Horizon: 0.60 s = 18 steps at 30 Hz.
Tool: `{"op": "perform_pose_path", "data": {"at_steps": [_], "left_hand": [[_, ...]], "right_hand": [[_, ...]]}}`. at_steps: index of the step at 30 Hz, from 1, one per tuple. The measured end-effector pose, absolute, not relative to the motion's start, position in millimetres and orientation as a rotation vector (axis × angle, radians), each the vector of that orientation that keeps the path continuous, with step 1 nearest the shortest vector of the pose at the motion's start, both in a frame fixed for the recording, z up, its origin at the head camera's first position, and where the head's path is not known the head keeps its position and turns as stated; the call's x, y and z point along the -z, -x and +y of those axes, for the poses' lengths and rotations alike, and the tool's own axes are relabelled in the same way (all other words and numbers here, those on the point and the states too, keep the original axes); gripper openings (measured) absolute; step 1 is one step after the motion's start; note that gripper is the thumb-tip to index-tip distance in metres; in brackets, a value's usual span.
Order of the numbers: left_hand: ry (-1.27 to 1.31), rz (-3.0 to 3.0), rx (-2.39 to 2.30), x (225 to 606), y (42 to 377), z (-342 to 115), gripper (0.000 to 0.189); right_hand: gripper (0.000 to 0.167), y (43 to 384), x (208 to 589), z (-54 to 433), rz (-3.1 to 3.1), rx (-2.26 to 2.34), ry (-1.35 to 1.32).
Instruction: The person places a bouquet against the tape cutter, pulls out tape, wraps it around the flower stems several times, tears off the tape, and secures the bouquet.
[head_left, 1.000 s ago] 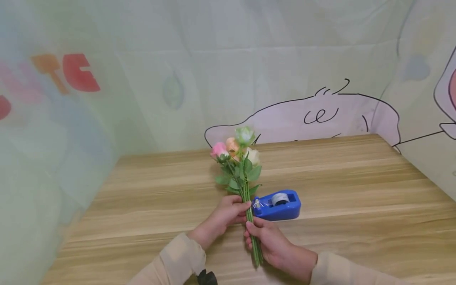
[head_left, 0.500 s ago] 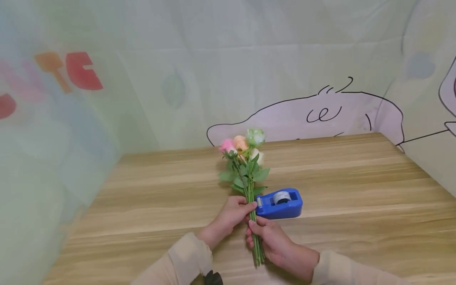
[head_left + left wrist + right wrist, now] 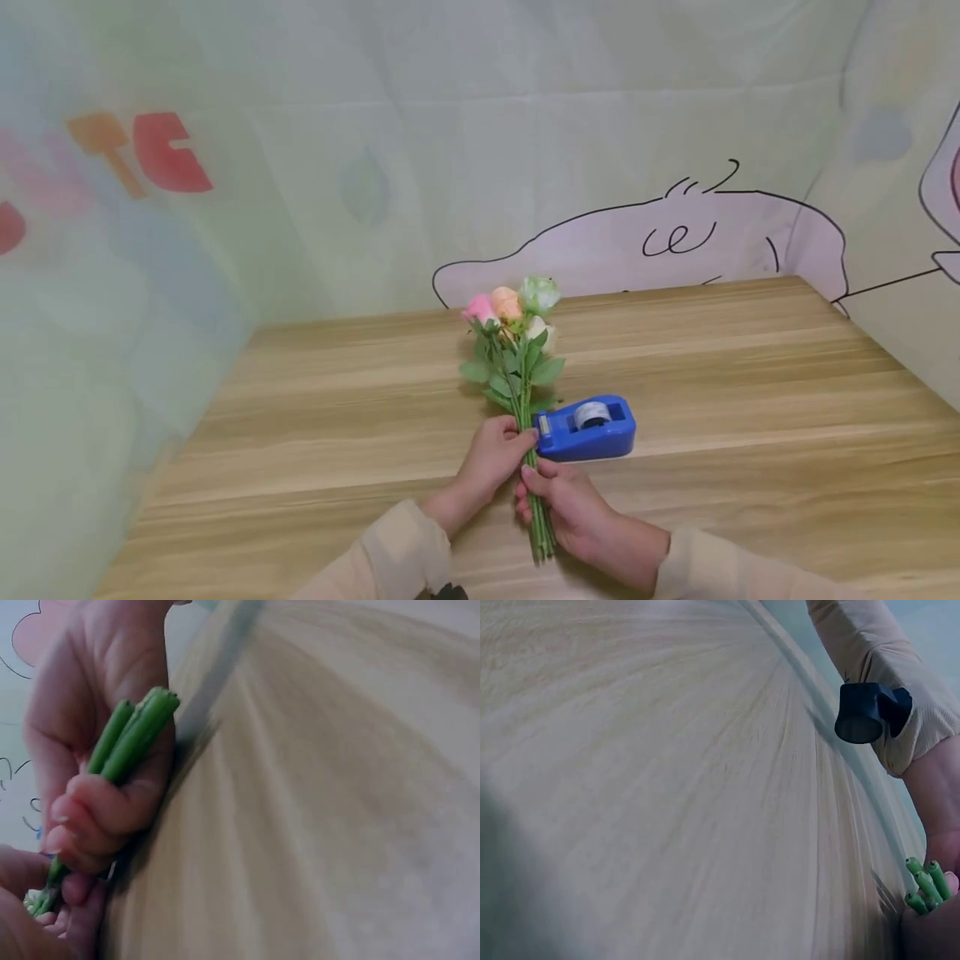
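A bunch of artificial flowers (image 3: pixel 517 367) with pink, peach, white and pale green heads points away from me, its green stems (image 3: pixel 542 533) gathered together. My left hand (image 3: pixel 491 454) pinches the stems just below the leaves, thumb across the front. Lower down, my right hand (image 3: pixel 573 512) grips the same stems, and their cut ends stick out below it. In the left wrist view the right hand's fingers (image 3: pixel 97 810) curl round the stems (image 3: pixel 139 735). The right wrist view shows the stem ends (image 3: pixel 928 885) at its lower right edge.
A blue tape dispenser (image 3: pixel 587 429) with a roll of clear tape (image 3: pixel 592 414) stands just right of the stems, close to the left thumb. The wood-grain table (image 3: pixel 337 400) meets a printed cloth backdrop (image 3: pixel 337 208) at the back. A black wrist camera (image 3: pixel 866 712) sits on the left sleeve.
The flower heads have shifted slightly right, and the left hand with them. A glint of tape at the dispenser's front, seen a second ago, no longer shows. Both hands keep their hold.
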<state>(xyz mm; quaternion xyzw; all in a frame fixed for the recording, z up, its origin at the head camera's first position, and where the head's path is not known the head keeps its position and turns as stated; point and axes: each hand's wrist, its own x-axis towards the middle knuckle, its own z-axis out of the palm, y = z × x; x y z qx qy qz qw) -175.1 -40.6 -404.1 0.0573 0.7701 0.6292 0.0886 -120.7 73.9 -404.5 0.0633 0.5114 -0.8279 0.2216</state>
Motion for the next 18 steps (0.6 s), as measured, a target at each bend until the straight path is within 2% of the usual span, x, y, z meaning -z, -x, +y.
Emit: {"op": "perform_pose_path", "data": {"at_steps": [9, 18], "left_hand": [[-0.15, 2.166, -1.922, 402.1, 173.6, -43.8, 0.015], [-0.144, 2.206, -1.901, 391.9, 175.4, -47.2, 0.014]], "right_hand": [[0.017, 118.7, 404.2, 73.6, 1.417, 2.274, -0.178], [0.031, 120.8, 399.9, 73.2, 1.47, 2.254, -0.185]]}}
